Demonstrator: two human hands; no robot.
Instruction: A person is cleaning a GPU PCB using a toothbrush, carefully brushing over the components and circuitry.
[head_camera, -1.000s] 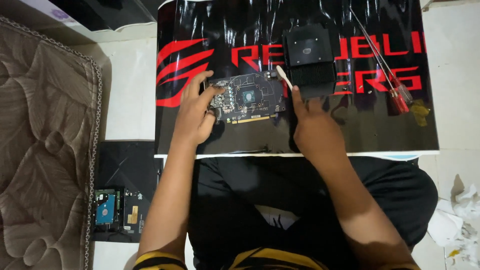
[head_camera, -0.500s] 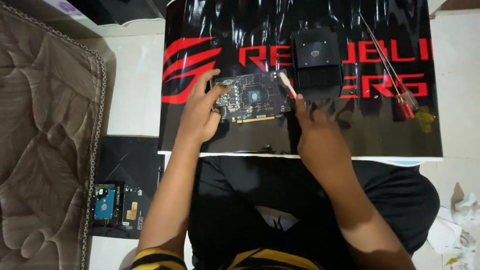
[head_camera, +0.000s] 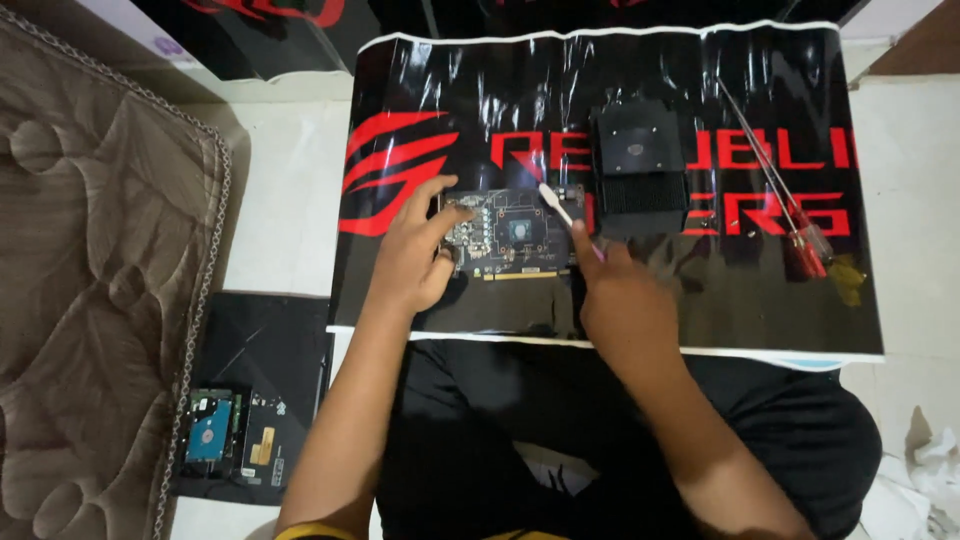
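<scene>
L hand (head_camera: 412, 262) clamps circuit board (head_camera: 512, 235) edge; R hand (head_camera: 625, 300) pinches white brush (head_camera: 560, 208) over it.

The black and red mat (head_camera: 700, 300) is glossy plastic sheet, wrinkled and catching light. The circuit board (head_camera: 515, 235) looks matt, with small shiny metal parts. The heatsink (head_camera: 640, 165) is dull black finned metal. The screwdrivers (head_camera: 790, 215) have bright metal shafts and translucent red plastic handles. The mattress (head_camera: 90, 270) is quilted brown cloth.
</scene>
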